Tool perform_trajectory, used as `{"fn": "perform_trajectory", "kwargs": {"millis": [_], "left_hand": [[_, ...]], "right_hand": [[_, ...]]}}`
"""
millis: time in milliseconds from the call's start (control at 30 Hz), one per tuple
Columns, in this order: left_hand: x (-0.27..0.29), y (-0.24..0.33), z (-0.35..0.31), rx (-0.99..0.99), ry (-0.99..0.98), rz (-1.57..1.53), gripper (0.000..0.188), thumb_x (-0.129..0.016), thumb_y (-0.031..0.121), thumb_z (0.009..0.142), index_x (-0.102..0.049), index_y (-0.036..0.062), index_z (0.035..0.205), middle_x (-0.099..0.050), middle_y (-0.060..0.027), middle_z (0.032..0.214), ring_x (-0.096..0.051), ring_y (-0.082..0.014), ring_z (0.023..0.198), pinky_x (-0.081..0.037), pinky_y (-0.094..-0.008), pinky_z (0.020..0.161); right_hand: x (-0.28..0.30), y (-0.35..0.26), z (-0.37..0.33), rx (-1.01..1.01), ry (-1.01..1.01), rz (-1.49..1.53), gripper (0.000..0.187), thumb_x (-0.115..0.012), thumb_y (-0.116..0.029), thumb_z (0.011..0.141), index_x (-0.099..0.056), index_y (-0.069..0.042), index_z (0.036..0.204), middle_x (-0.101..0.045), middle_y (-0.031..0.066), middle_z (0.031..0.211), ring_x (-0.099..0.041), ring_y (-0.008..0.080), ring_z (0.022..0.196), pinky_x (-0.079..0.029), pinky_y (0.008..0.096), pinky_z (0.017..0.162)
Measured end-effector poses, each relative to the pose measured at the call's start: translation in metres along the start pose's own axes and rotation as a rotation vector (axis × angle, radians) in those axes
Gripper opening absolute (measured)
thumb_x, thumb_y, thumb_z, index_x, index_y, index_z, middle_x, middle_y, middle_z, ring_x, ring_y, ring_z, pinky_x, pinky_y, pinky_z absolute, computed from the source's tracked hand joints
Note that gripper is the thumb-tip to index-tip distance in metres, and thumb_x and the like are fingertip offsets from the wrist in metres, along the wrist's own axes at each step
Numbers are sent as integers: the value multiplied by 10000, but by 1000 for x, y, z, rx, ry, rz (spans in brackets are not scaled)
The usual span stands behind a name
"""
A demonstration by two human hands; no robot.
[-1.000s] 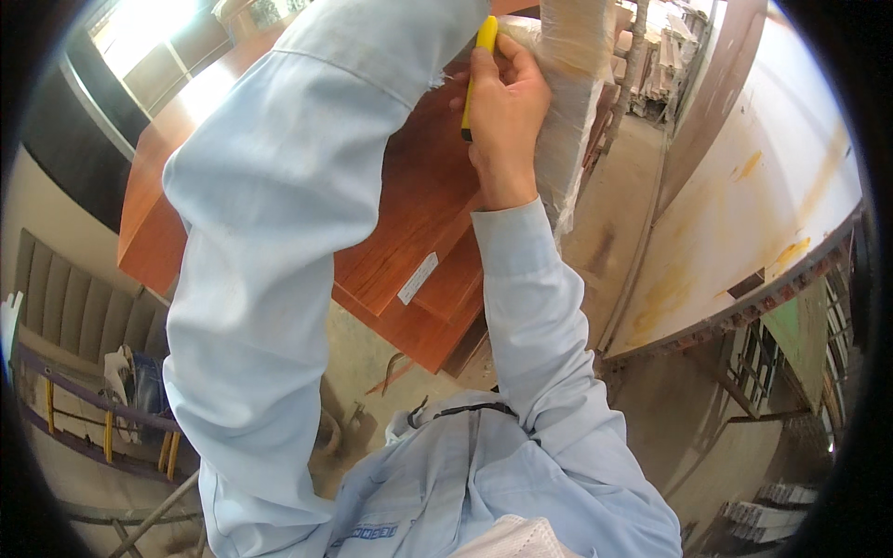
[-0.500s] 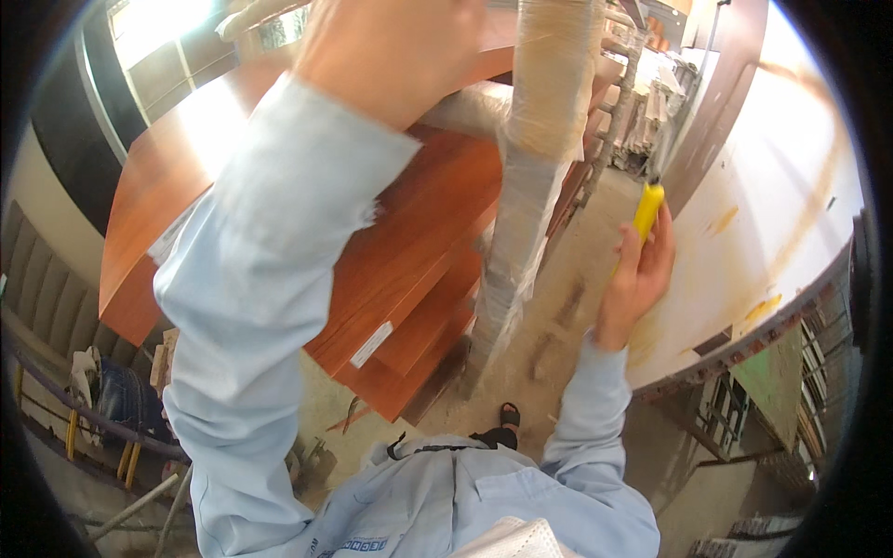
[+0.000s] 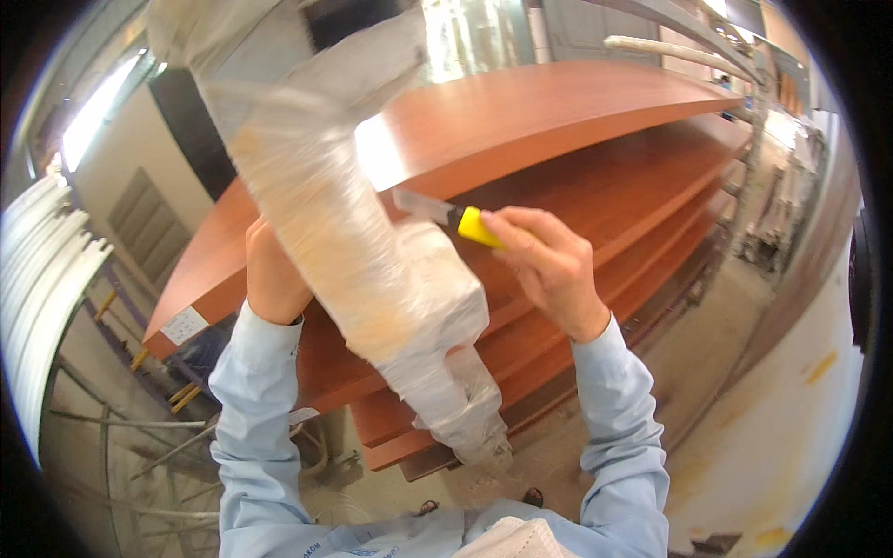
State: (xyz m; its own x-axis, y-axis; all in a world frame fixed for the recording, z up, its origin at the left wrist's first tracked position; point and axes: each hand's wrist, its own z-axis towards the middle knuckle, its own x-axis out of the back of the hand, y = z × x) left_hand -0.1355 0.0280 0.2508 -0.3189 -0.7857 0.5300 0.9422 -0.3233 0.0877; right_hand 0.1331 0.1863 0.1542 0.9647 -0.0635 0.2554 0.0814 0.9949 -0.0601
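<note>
My right hand (image 3: 549, 270) is closed round the yellow handle of a scraper (image 3: 479, 227) with a black collar. Its flat metal blade points left, in front of the top panel's edge and close to the wrapped post. The rack post (image 3: 326, 242), covered in clear plastic film, slants down through the middle with a wrapped stub arm (image 3: 442, 288). Beyond the post's left side is my left hand (image 3: 274, 274), against the post and the panel edge; its fingers are hidden. Reddish-brown wood panels (image 3: 530, 102) lie stacked in tiers behind the post.
A white label (image 3: 184, 325) is on the top panel's left corner. White curved strips (image 3: 42, 251) stand at far left, near metal tubing (image 3: 139, 423). At right is a large pale board (image 3: 791, 437); more rack bars (image 3: 684, 48) run along the far right.
My view has turned toward the stack. My right hand has brought the scraper from beside the pale board to the post. My left hand has come down from the top to the post's left side.
</note>
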Motion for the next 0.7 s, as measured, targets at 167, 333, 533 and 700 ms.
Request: {"fn": "perform_trajectory", "kwargs": {"millis": [167, 333, 533, 700], "left_hand": [[-2, -39, -19, 92, 121, -75, 327, -748, 170, 890, -686, 11, 1169, -714, -164, 1155, -670, -331, 1042, -528, -429, 862], [2, -51, -28, 98, 80, 3, 370, -740, 185, 906, -659, 10, 1222, -692, -158, 1213, -648, -321, 1072, -517, -431, 883], [-3, -37, -27, 279, 106, -300, 384, -701, 230, 957, -635, -13, 1247, -682, -140, 1179, -642, -246, 1031, -527, -372, 840], [-6, -35, -24, 196, 113, -244, 447, -631, 331, 1029, -598, -59, 1246, -660, -112, 1067, -628, -137, 899, -534, -261, 715]], "right_hand": [[-32, 6, -5, -21, 99, 116, 482, -791, 8, 818, -719, -121, 1277, -707, 113, 1103, -708, 276, 897, -598, 350, 735], [-46, 11, -4, -45, 131, 201, 484, -804, 31, 804, -726, -99, 1264, -707, 126, 1094, -711, 280, 911, -601, 342, 748], [-40, 30, 8, 14, 71, 183, 457, -818, 23, 796, -738, -77, 1235, -707, 132, 1078, -709, 271, 900, -597, 338, 751], [-48, 26, 5, -27, 114, 217, 450, -815, 30, 804, -740, -71, 1237, -706, 136, 1068, -705, 264, 880, -580, 328, 737]]}}
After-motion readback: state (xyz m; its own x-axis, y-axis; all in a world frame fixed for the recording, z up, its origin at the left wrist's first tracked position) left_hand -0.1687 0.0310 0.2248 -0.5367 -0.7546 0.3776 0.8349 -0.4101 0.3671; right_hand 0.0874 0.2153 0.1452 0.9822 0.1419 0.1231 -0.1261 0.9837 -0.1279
